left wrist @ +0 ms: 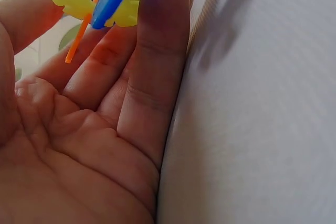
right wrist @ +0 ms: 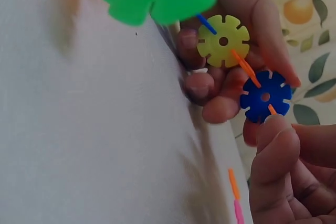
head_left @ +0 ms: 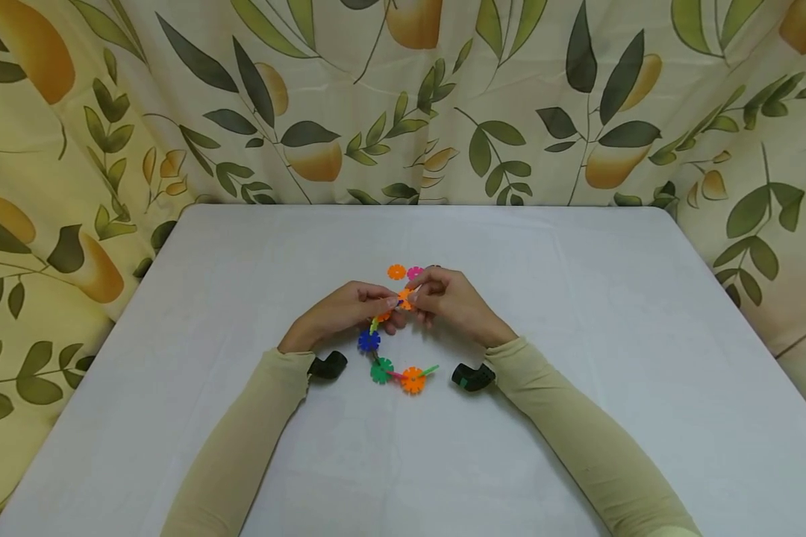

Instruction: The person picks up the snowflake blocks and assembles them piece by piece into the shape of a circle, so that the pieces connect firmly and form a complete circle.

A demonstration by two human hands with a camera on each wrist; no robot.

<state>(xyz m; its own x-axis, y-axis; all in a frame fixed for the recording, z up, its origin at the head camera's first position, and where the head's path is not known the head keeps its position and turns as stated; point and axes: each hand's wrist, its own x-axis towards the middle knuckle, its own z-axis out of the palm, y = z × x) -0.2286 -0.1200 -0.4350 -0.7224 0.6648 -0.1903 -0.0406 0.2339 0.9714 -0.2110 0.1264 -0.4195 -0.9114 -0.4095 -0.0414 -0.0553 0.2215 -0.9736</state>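
Note:
A curved chain of notched interlocking plastic discs hangs from my hands over the table; its lower part has a blue disc (head_left: 369,341), a green disc (head_left: 380,371) and an orange disc (head_left: 413,380). My left hand (head_left: 345,307) pinches a blue disc (right wrist: 265,96) at the chain's upper end. With thumb and fingertips, my right hand (head_left: 453,298) holds an orange disc (head_left: 406,300) edge-on at that blue one, its slot meeting the rim. Further along, a yellow disc (right wrist: 223,40) shows. Fingers hide part of the joint.
Beyond the hands lie a loose orange disc (head_left: 396,272) and a pink disc (head_left: 414,273). Something dark beside them is partly covered by the right hand. Black wrist devices (head_left: 473,377) sit at both cuffs. A leaf-patterned curtain (head_left: 403,112) hangs behind the white table (head_left: 578,298).

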